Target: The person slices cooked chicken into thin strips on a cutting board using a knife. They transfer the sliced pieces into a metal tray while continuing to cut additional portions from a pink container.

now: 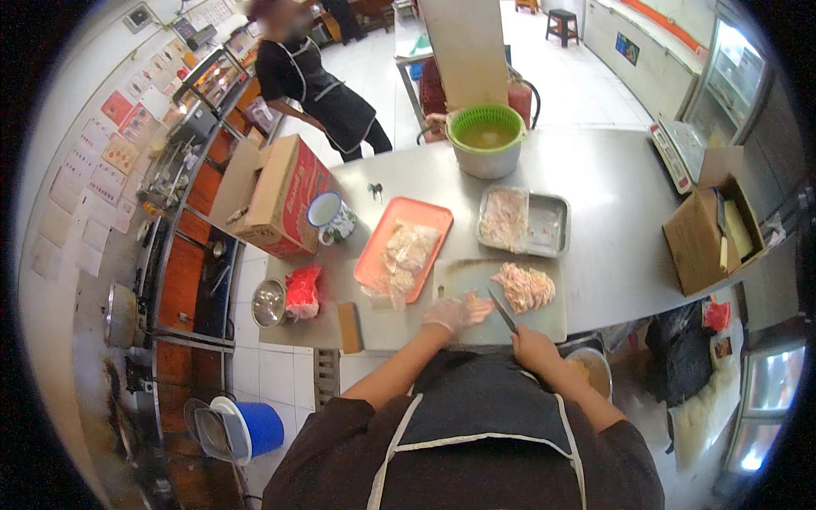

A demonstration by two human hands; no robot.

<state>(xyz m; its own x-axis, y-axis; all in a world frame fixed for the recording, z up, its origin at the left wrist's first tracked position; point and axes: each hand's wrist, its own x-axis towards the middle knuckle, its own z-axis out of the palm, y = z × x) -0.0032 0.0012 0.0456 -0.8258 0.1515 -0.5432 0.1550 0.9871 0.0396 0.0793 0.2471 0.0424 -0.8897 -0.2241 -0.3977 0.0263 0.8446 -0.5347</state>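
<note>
My left hand (444,315), in a clear plastic glove, holds a small piece of raw meat (479,307) on the cutting board (459,274). Its fingers are slightly blurred. My right hand (534,346) grips a kitchen knife (503,312), its blade pointing up and left beside that piece. Just beyond the knife lies a heap of sliced raw meat (524,288). A metal tray (549,223) behind the board has more pale meat (503,218) on its left side. To the left, a pink plastic tray (371,261) bears a clear plastic bag of pale meat (411,248).
On the steel table (612,223) stand a lime-green strainer in a pot (488,153), an enamel mug (331,218), a steel bowl (269,303) and cardboard boxes (280,197). A knife (722,229) rests at the right-hand box (698,248). Beyond the table stands a person in an apron (325,89).
</note>
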